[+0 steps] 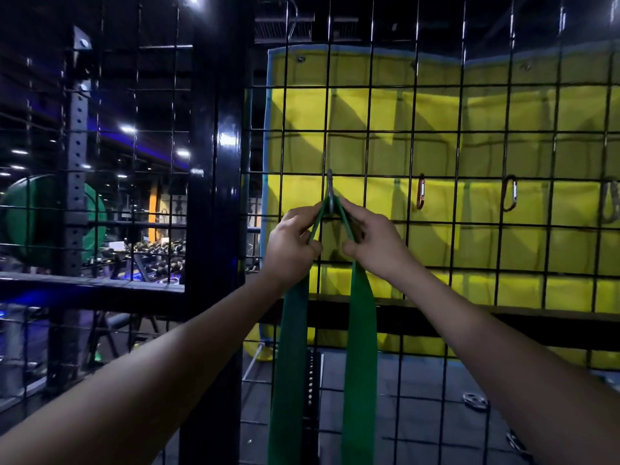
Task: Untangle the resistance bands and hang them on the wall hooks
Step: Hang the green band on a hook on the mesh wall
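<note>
Your view is dim overall: ceiling lights (127,129) glare at upper left, the yellow mat (436,156) shows diagonal shadows, and straight bars bow at the edges.

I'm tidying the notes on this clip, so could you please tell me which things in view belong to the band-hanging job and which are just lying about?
Part of the job:
- green resistance band
- grey carabiner hook
- wire grid wall
- left hand, right hand, both pinching the band

Just lying about:
- yellow mat
- green weight plate
- dumbbells
</note>
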Demonstrator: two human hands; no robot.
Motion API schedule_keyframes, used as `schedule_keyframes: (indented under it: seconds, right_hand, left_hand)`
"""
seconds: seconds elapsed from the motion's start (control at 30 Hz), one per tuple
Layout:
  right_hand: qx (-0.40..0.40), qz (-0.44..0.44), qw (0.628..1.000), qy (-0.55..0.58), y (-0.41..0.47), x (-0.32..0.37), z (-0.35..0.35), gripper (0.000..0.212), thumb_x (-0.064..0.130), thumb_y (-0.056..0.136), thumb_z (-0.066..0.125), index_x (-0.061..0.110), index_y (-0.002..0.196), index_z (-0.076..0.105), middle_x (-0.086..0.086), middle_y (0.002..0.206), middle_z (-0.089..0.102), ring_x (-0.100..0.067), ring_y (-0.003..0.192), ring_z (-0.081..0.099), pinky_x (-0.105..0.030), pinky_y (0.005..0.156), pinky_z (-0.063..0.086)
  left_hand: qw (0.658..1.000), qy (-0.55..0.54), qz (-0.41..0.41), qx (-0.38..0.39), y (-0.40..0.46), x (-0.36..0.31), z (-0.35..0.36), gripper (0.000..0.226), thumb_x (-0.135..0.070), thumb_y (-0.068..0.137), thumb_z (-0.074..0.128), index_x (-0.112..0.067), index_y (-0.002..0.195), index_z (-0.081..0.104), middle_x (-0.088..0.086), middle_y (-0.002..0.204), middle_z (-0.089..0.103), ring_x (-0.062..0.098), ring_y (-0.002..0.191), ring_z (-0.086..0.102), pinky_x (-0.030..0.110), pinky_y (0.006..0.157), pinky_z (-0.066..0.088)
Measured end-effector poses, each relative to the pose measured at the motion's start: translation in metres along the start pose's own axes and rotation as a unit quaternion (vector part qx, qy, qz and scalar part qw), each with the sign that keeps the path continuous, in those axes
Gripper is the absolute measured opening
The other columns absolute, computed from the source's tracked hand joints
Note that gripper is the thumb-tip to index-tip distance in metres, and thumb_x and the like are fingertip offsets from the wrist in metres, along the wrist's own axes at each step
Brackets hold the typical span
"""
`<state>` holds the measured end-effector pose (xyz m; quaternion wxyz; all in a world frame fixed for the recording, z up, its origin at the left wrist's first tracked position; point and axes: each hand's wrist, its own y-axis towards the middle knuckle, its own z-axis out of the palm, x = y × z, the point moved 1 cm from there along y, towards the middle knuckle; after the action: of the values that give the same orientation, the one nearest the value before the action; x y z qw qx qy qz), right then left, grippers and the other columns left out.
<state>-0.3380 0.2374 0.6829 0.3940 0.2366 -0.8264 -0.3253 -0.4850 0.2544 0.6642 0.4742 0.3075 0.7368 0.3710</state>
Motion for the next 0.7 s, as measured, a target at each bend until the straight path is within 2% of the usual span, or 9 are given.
schedule_keyframes:
  seconds: [0.1,0.17,0.23,0.3,0.4,0.5,0.53,0.63,0.7]
  right_hand:
    - [0.025,0.004,1.0,-0.002,-0.005,0.0,-0.001,0.085,-0.009,0.076,0.062,0.027,0.146,0.029,-0.001,0.146,0.042,-0.017,0.13,0.045,-0.031,0.105,0.042]
    - [0.029,0.015,0.999,-0.012,-0.014,-0.002,0.0,0.087,-0.005,0.076,0.064,0.027,0.147,0.025,0.0,0.149,0.037,-0.018,0.132,0.041,-0.036,0.108,0.04]
    - [0.015,0.024,0.999,-0.021,-0.028,-0.005,0.001,0.084,-0.003,0.078,0.064,0.023,0.147,0.026,0.0,0.149,0.033,-0.017,0.135,0.036,-0.032,0.112,0.033]
    - [0.008,0.029,0.999,-0.029,-0.043,-0.01,0.003,0.08,-0.002,0.079,0.064,0.018,0.147,0.027,-0.003,0.147,0.032,-0.016,0.135,0.033,-0.029,0.113,0.029]
    - [0.026,0.049,0.998,-0.03,-0.059,-0.013,0.006,0.078,-0.003,0.08,0.063,0.02,0.146,0.027,0.001,0.148,0.032,-0.013,0.134,0.032,-0.018,0.102,0.032]
    - [0.07,0.058,0.995,0.029,-0.067,-0.014,0.009,0.08,-0.011,0.08,0.059,0.023,0.146,0.028,0.004,0.15,0.031,-0.008,0.136,0.029,-0.003,0.092,0.03]
    - [0.079,0.06,0.994,0.034,-0.069,-0.014,0.011,0.082,-0.011,0.08,0.058,0.024,0.147,0.027,0.004,0.152,0.03,-0.009,0.137,0.028,-0.004,0.092,0.029]
    - [0.082,0.066,0.994,0.007,-0.078,-0.016,0.012,0.085,-0.004,0.082,0.062,0.03,0.148,0.019,0.003,0.156,0.02,-0.015,0.141,0.023,-0.016,0.1,0.028]
    - [0.095,0.066,0.993,-0.016,-0.084,-0.015,0.012,0.087,0.003,0.084,0.064,0.031,0.149,0.013,0.003,0.158,0.013,-0.016,0.142,0.022,-0.02,0.104,0.029]
  left_hand:
    - [0.994,-0.094,-0.026,0.047,-0.009,0.003,-0.002,0.071,0.011,0.073,0.055,-0.026,0.134,0.047,-0.002,0.125,0.05,0.009,0.112,0.054,0.016,0.087,0.046]
    - [0.993,-0.087,-0.024,0.073,-0.019,0.004,-0.005,0.076,0.014,0.076,0.055,-0.026,0.138,0.039,0.0,0.128,0.046,0.003,0.106,0.054,0.011,0.081,0.048]
    - [0.995,-0.059,-0.011,0.078,-0.03,0.01,-0.005,0.08,0.015,0.077,0.055,-0.024,0.143,0.032,0.002,0.133,0.041,0.01,0.117,0.048,0.005,0.08,0.044]
    - [0.995,-0.058,-0.036,0.073,-0.043,0.014,-0.004,0.082,0.015,0.077,0.055,-0.026,0.144,0.03,0.0,0.14,0.036,0.015,0.13,0.039,0.01,0.081,0.043]
    - [0.983,-0.134,-0.086,0.094,-0.056,0.01,-0.003,0.082,0.021,0.077,0.051,-0.024,0.144,0.033,-0.008,0.132,0.044,0.011,0.124,0.047,0.013,0.075,0.048]
    - [0.961,-0.217,-0.114,0.128,-0.063,0.003,-0.004,0.087,0.026,0.074,0.046,-0.025,0.143,0.035,-0.006,0.135,0.048,0.013,0.118,0.053,0.035,0.087,0.053]
    - [0.96,-0.215,-0.118,0.135,-0.066,0.002,-0.005,0.088,0.026,0.075,0.046,-0.027,0.144,0.033,-0.007,0.139,0.044,0.014,0.12,0.052,0.038,0.088,0.052]
    - [0.968,-0.166,-0.126,0.137,-0.079,-0.001,-0.008,0.089,0.025,0.079,0.045,-0.03,0.146,0.024,-0.014,0.146,0.029,0.006,0.114,0.05,0.024,0.082,0.056]
    - [0.973,-0.131,-0.131,0.138,-0.088,-0.004,-0.008,0.091,0.027,0.079,0.042,-0.031,0.146,0.02,-0.02,0.144,0.025,0.0,0.108,0.05,0.016,0.074,0.054]
